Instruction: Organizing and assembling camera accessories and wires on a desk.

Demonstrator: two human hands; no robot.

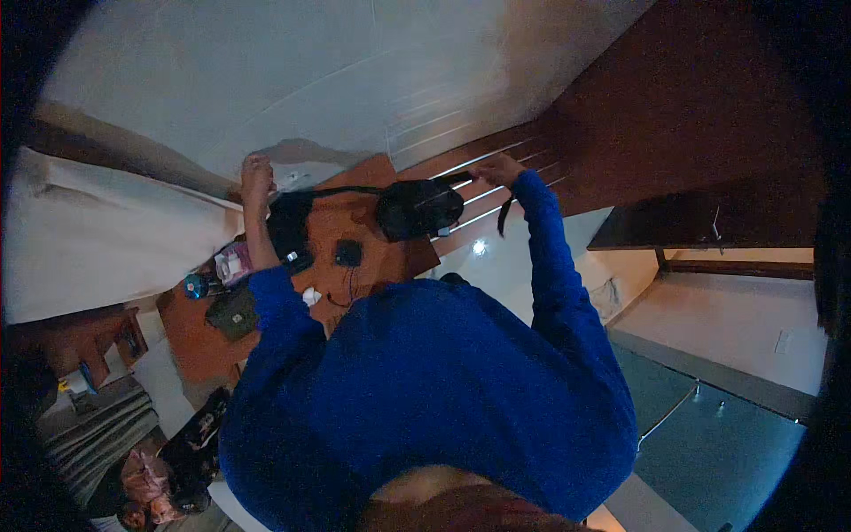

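A black bag (420,207) with straps hangs or rests over the right end of a brown wooden desktop (392,263); which of the two, I cannot tell. My right hand (498,171), at the bag's upper right, is closed on a black strap (459,177), and a loose strap end (505,216) dangles below it. Another black strap (346,190) runs leftward from the bag towards my left hand (257,176). That hand is raised near the wall with its fingers curled; whether it grips the strap is unclear. Dark fabric (289,216) lies beside my left forearm.
On the desktop are a black box (348,253) with a cable, a white crumpled item (311,296), a dark green pouch (233,314), a pink and white package (233,263) and a blue round-topped container (196,286). Another person (156,489) is at the lower left.
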